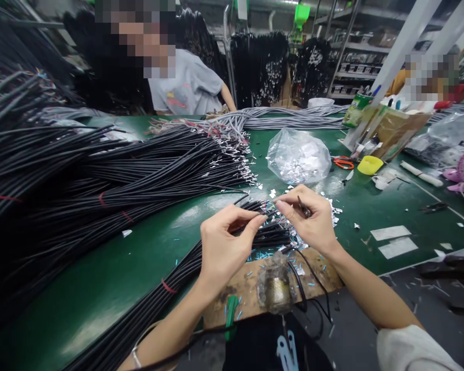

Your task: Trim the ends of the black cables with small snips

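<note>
My left hand [225, 245] is closed, thumb and forefinger pinching a black cable [261, 212] close to its stripped end. Just to the right, my right hand [313, 219] is closed too, its fingertips pinched at the thin wires coming out of that end. A small dark metal hand tool [303, 207] is tucked in the right hand; its exact kind is unclear. Beneath both hands lies a bundle of black cables [185, 265], tied with a red band [169, 286]. Its stripped ends show coloured wires and foil scraps around them.
Large black cable stacks [170, 165] cover the table's left. A plastic bag of scraps [298, 154], orange scissors [343, 163] and a yellow piece [370, 165] lie beyond. A motor-like device [276, 286] sits on a wooden board [239, 283]. Another person [185, 82] is across the table.
</note>
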`<state>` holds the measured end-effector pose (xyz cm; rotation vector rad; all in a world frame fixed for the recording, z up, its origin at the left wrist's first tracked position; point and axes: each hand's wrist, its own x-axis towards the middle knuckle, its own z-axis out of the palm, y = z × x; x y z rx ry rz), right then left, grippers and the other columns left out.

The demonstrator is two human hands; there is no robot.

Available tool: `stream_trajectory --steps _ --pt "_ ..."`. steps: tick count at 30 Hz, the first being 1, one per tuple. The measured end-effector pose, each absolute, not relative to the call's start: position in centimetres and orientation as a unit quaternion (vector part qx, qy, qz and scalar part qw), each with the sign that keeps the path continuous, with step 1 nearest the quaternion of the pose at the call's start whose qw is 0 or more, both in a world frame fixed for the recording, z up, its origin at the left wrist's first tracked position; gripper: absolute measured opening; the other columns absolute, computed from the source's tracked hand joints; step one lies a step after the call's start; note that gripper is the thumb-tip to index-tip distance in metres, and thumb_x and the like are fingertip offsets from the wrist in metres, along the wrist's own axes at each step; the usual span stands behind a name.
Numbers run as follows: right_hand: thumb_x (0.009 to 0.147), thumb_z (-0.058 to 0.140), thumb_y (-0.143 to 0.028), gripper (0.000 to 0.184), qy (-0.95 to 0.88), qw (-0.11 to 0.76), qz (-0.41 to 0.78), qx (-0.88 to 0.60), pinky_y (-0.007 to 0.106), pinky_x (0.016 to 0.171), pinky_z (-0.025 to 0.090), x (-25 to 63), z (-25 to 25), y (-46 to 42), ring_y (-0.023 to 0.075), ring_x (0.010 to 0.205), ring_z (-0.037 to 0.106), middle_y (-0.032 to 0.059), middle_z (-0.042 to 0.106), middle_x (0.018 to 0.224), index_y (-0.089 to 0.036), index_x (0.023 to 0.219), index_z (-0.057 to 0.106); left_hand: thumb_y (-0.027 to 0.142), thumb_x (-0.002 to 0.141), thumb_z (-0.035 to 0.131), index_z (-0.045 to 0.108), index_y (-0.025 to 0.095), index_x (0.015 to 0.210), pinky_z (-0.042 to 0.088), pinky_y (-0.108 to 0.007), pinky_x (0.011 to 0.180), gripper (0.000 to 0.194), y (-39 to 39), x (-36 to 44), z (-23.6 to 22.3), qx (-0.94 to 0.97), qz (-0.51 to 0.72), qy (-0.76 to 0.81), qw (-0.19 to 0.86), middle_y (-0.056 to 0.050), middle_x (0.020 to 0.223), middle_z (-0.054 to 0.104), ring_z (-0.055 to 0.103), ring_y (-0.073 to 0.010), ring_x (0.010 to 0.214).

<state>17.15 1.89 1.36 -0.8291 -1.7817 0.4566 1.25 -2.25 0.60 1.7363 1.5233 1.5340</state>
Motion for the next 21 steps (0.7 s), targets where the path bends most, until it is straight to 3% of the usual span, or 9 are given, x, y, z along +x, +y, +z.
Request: stream_trajectory --steps 4,7,10,16,21 --pt "0.078 0.063 -0.014 0.016 -0.771 0.540 0.092 -0.325 0.023 0.056 0.045 17.4 0.6 1.8 0.0094 0.064 0.056 0.0011 0.061 0.076 -0.018 0.092 0.069 0.023 0.073 0.067 0.066 0.017 0.065 0.040 -0.021 0.050 0.010 -2.4 1.6 0.2 0.639 0.535 0.538 0.123 0.002 0.060 0.059 0.051 -0.0083 0.052" --pt "0.077 0.061 -0.007 0.030 -0.805 0.530 -0.038 -0.262 0.024 0.060 0.047 17.5 -0.4 1.7 0.0111 0.071 0.059 0.0027 0.065 0.084 -0.018 0.104 0.066 0.025 0.074 0.067 0.066 0.016 0.066 0.040 -0.020 0.048 0.012 -2.2 1.7 0.1 0.620 0.541 0.548 0.152 0.001 0.060 0.060 0.051 -0.0080 0.051" --pt "0.077 0.058 -0.005 0.035 -0.831 0.499 -0.111 -0.222 0.026 0.057 0.046 17.5 -1.2 1.5 0.0118 0.065 0.058 0.0029 0.067 0.081 -0.016 0.109 0.063 0.028 0.075 0.066 0.065 0.015 0.067 0.043 -0.020 0.048 0.014 -2.1 1.7 0.1 0.592 0.559 0.551 0.183 0.001 0.061 0.063 0.054 -0.0089 0.051" --pt "0.076 0.064 -0.012 0.022 -0.762 0.569 0.012 -0.310 0.024 0.060 0.048 17.0 -0.4 1.1 0.0107 0.069 0.059 -0.0001 0.064 0.080 -0.023 0.095 0.067 0.025 0.074 0.067 0.064 0.016 0.067 0.042 -0.020 0.050 0.012 -2.2 1.7 0.0 0.608 0.558 0.543 0.153 0.001 0.061 0.059 0.053 -0.0088 0.053" --pt "0.077 0.067 -0.020 0.012 -0.767 0.521 0.171 -0.334 0.025 0.059 0.045 17.2 0.9 1.6 0.0115 0.069 0.057 0.0011 0.061 0.079 -0.021 0.088 0.068 0.022 0.073 0.067 0.064 0.016 0.064 0.038 -0.020 0.048 0.011 -2.0 1.2 0.4 0.658 0.522 0.519 0.157 0.002 0.057 0.057 0.048 -0.0077 0.050"
